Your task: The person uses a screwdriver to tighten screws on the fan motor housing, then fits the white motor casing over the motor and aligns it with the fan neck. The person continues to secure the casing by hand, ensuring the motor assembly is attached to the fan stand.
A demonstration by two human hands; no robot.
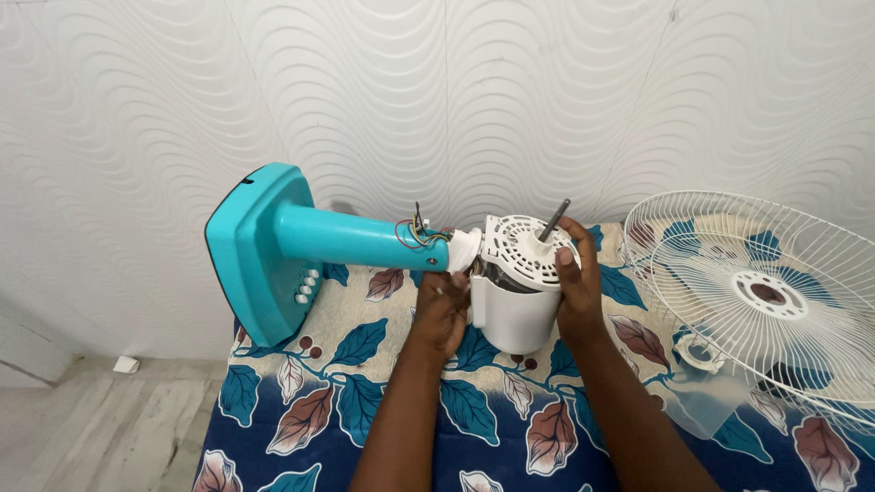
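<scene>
White plastic motor housing (521,290) is clamped between my hands: left hand (440,310) grips its near-left side, right hand (578,284) wraps the other side with the thumb up by the single metal shaft (553,220). One teal fan stand (293,246) lies tipped just beyond my left hand, loose wires (417,230) at the joint. One wire grille (761,296) crowds my right hand. Leafy cloth (346,401) ends left of my left forearm, with floor below.

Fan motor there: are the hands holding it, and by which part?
Yes. The right hand grips the white fan motor by its side; the left hand holds it near the neck joint.
</scene>
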